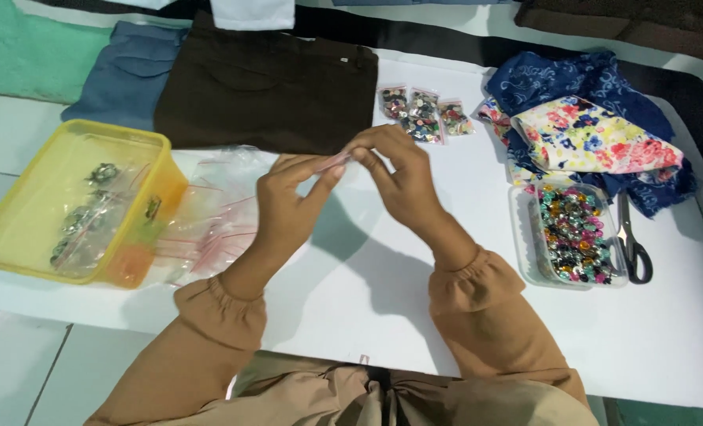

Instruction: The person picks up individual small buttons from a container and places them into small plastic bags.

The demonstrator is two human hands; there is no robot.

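Small clear zip bag (pixel 337 160), pinched at its top edge between the fingers of the left hand (pixel 288 207) and the right hand (pixel 402 177), hangs above the white bench (pixel 383 315); pressing evenly along that edge looks like the way to handle it well. Leftward, a yellow tub (pixel 20 237) holds filled bags beside empty bags (pixel 209 221). Rightward, three button packets (pixel 424 114) lie, and a clear tray (pixel 522 244) holds coloured buttons by scissors (pixel 634 244).

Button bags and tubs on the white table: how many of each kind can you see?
Small filled bags of buttons by the brown cloth: 3
Yellow tub: 1
Clear tub of colourful buttons: 1
Scissors: 1
Total: 6
Both hands pinch one more small clear bag.
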